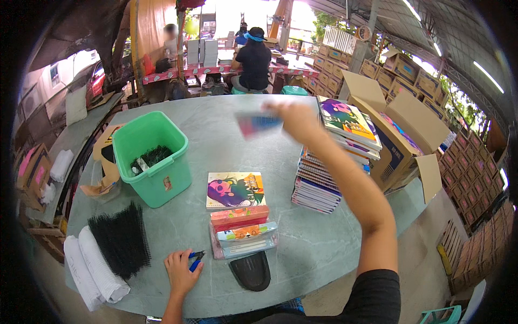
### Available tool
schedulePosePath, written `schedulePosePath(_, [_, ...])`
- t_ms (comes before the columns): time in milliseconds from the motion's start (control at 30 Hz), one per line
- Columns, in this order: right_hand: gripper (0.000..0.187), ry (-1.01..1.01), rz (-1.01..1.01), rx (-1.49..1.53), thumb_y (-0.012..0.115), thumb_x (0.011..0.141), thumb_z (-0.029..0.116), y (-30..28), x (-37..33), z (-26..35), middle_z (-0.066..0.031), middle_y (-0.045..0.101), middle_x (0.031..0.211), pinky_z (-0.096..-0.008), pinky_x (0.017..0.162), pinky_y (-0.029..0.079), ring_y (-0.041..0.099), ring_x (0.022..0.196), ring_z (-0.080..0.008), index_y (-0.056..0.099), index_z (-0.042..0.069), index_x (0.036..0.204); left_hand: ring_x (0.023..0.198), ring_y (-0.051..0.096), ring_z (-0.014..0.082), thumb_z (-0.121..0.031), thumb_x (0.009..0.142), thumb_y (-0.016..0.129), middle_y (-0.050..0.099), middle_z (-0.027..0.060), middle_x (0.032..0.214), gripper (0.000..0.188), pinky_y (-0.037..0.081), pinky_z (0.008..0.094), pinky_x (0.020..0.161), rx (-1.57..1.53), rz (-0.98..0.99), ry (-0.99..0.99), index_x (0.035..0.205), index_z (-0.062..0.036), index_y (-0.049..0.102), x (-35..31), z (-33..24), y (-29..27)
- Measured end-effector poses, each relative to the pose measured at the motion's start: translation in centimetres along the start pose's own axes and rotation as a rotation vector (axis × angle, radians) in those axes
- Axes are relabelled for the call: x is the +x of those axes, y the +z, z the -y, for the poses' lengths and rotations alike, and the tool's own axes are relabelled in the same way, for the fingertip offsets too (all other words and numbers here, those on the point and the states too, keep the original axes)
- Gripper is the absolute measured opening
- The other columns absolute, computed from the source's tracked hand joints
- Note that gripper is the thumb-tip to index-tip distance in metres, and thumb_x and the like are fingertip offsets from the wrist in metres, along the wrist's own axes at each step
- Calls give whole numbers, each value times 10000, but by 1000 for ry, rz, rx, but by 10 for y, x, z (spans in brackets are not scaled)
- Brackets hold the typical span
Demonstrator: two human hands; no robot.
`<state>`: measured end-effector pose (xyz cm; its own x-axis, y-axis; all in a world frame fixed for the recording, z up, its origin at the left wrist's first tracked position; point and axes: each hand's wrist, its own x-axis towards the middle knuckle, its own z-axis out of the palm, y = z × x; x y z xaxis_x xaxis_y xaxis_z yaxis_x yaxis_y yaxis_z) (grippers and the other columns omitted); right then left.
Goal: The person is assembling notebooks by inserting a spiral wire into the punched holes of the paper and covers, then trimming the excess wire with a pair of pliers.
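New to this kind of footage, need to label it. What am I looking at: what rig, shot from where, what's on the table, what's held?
No robot here: these are a person's bare hands, seen from above by a wide fisheye camera on their head, so edges bend.

On the grey table are a green bin, black strands, white rolls, a colourful book, small packs and a book stack.

The right hand holds a flat item, too blurred to identify. The left hand rests at a blue-handled tool; whether it grips it is unclear.
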<state>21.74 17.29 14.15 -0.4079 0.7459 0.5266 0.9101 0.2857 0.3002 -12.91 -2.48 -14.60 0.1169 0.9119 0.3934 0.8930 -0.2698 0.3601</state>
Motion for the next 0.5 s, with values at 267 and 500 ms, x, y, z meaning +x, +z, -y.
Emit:
schedulePosePath(267, [483,222,40,-23,576,808,141,-69,-95,-137,-131,474,1319,-448,1000,356,452,1197,-315,505,221,1279,1018,440,310,-347,684,714,502,126,1036,510,311,454,904,-5,3,-10,1094,-80,570,-2,-5,8])
schedulePosePath(500, [429,438,191,297,420,943,346,-64,-138,-129,-178,452,1332,-396,1042,315,385,1262,-329,474,117,1302,1025,453,329,-330,728,697,512,135,1039,457,331,470,907,-24,-235,98,1084,-67,581,26,-35,-45])
